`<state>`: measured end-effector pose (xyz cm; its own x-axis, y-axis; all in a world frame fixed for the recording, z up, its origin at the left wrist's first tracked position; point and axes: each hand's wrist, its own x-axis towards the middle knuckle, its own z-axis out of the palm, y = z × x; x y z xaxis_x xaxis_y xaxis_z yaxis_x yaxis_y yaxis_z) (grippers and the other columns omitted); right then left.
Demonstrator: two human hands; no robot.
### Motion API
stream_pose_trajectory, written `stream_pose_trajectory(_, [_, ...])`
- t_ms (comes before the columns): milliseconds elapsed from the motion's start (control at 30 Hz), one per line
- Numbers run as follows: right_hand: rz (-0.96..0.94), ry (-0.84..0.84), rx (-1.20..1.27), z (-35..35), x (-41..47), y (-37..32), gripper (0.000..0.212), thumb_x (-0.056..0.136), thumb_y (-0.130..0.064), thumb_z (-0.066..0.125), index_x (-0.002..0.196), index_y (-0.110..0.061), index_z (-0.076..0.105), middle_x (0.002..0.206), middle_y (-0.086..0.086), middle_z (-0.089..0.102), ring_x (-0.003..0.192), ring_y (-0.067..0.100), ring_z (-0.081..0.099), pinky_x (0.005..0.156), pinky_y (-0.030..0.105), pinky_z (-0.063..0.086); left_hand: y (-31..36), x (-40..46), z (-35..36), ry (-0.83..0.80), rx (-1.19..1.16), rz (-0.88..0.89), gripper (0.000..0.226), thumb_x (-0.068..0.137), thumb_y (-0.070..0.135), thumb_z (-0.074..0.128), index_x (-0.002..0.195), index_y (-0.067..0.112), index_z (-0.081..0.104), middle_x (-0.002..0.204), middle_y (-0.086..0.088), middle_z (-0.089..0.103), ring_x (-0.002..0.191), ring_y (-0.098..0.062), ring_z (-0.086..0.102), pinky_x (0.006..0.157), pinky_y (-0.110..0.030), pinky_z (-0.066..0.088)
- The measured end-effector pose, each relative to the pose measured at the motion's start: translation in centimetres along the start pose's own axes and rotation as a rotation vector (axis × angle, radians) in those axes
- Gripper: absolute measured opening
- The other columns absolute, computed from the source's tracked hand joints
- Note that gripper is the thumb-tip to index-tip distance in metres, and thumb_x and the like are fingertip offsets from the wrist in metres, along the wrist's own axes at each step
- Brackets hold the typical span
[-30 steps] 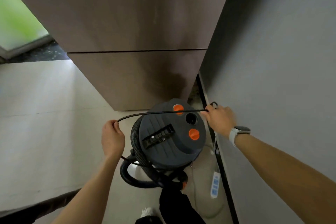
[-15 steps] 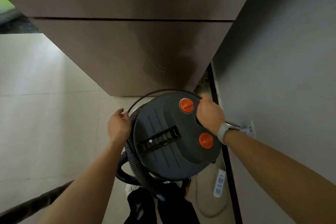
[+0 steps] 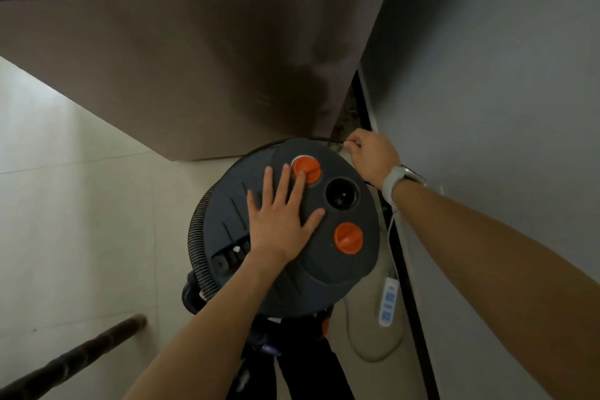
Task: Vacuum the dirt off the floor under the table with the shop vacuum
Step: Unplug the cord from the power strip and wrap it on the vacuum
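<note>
Now, working left to right: the ribbed hose (image 3: 198,237) curls down the left flank of the shop vacuum (image 3: 292,237), which stands upright on the floor (image 3: 81,221) between the brown cabinet and the grey wall, its long axis running straight up toward you, lid facing the camera. Your left hand (image 3: 280,216) lies flat on that lid, fingers straight and spread, one fingertip on the far orange knob (image 3: 306,166); hold it there to steady the drum. Your right hand (image 3: 371,156) pinches the thin black cord (image 3: 311,139) at the lid's far rim. Judging by this, you are freeing cord; draw it smoothly so it won't snag.
</note>
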<state>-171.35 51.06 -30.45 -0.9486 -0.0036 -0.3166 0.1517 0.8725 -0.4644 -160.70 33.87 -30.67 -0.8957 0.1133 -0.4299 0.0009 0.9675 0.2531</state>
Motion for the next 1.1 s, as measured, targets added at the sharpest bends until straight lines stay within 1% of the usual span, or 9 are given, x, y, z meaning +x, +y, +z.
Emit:
stream_pose_trajectory(133, [0.047, -0.031, 0.100, -0.4, -2.6, 4.6, 0.028, 0.096, -0.022, 0.051, 0.106, -0.002, 0.068, 0.102, 0.020, 0.068, 0.095, 0.034, 0.061, 0.081, 0.039, 0.048, -0.9, -0.2, 0.3, 0.001, 0.075, 0.002, 0.079, 0.090, 0.068, 0.022, 0.147, 0.032, -0.019, 0.157, 0.005, -0.020, 0.143, -0.020, -0.024, 0.115, -0.051, -0.005])
stream_pose_trajectory(367, [0.285, -0.077, 0.321, 0.3, -9.0, 10.6, 0.031, 0.099, -0.017, 0.046, 0.095, 0.009, 0.064, 0.088, 0.021, 0.064, 0.080, 0.029, 0.056, 0.065, 0.025, 0.035, 0.1, -0.2, 0.0, 0.007, 0.049, -0.038, 0.079, 0.091, 0.065, 0.028, 0.149, 0.031, -0.013, 0.158, 0.003, -0.017, 0.144, -0.021, -0.019, 0.115, -0.052, -0.004])
stream_pose_trajectory(533, [0.298, 0.071, 0.344, 0.3, -9.7, 9.5, 0.037, 0.098, -0.024, 0.048, 0.061, -0.022, 0.044, 0.060, -0.006, 0.045, 0.061, 0.012, 0.043, 0.053, 0.018, 0.030, -1.7, -0.1, -0.6, 0.053, 0.066, -0.094, 0.072, 0.092, 0.062, 0.024, 0.151, 0.030, -0.003, 0.158, -0.004, -0.016, 0.145, -0.023, -0.017, 0.115, -0.051, -0.007])
stream_pose_trajectory(600, [0.253, 0.140, 0.350, 0.0, -8.8, 8.4, 0.031, 0.098, -0.020, 0.048, 0.068, -0.017, 0.054, 0.061, -0.005, 0.050, 0.061, 0.015, 0.048, 0.059, 0.025, 0.036, -2.5, 0.4, -0.9, 0.029, 0.058, -0.121, 0.071, 0.094, 0.060, 0.021, 0.151, 0.029, -0.007, 0.158, -0.005, -0.017, 0.145, -0.022, -0.017, 0.115, -0.051, -0.007])
stream_pose_trajectory(667, [0.204, 0.129, 0.336, 0.2, -7.8, 7.0, 0.025, 0.098, -0.013, 0.044, 0.101, -0.002, 0.066, 0.085, 0.013, 0.066, 0.082, 0.028, 0.060, 0.074, 0.034, 0.045, -2.7, 1.1, -1.0, 0.023, -0.034, -0.138, 0.069, 0.096, 0.055, 0.021, 0.151, 0.026, -0.008, 0.159, -0.004, -0.014, 0.146, -0.021, -0.014, 0.116, -0.049, -0.006])
stream_pose_trajectory(767, [0.172, 0.036, 0.254, 0.6, -6.3, 5.1, 0.038, 0.099, -0.010, 0.036, 0.133, -0.003, 0.050, 0.121, 0.021, 0.060, 0.112, 0.037, 0.055, 0.091, 0.037, 0.043, -3.1, 2.2, -1.1, 0.044, -0.230, -0.239, 0.063, 0.100, 0.048, 0.019, 0.152, 0.021, -0.004, 0.160, -0.003, -0.007, 0.147, -0.019, -0.008, 0.117, -0.049, -0.004])
stream_pose_trajectory(867, [0.118, 0.011, 0.138, 1.3, -5.5, 4.1, 0.035, 0.099, -0.012, 0.038, 0.131, -0.005, 0.048, 0.110, 0.024, 0.063, 0.103, 0.040, 0.057, 0.080, 0.041, 0.045, -5.4, 2.2, -0.6, -0.004, -0.227, -0.313, 0.057, 0.101, 0.041, 0.016, 0.152, 0.019, 0.003, 0.160, -0.003, -0.003, 0.147, -0.019, -0.005, 0.116, -0.051, 0.000])
stream_pose_trajectory(967, [0.062, 0.084, -0.007, 1.6, -5.2, 2.6, 0.024, 0.099, -0.015, 0.040, 0.118, -0.005, 0.050, 0.101, 0.020, 0.065, 0.095, 0.038, 0.059, 0.064, 0.034, 0.035, -7.6, 1.0, 0.3, -0.074, -0.221, -0.322, 0.057, 0.102, 0.039, 0.016, 0.152, 0.016, 0.000, 0.160, -0.002, -0.008, 0.147, -0.022, -0.005, 0.117, -0.050, 0.005])
stream_pose_trajectory(1100, [-0.001, 0.146, -0.051, 2.2, -4.5, 0.2, 0.024, 0.099, -0.019, 0.041, 0.117, -0.009, 0.054, 0.106, 0.013, 0.063, 0.096, 0.030, 0.059, 0.065, 0.029, 0.032, -10.3, 1.1, 0.8, -0.094, -0.302, -0.373, 0.057, 0.101, 0.039, 0.019, 0.150, 0.012, 0.006, 0.159, -0.010, 0.006, 0.145, -0.029, 0.010, 0.115, -0.053, 0.014])
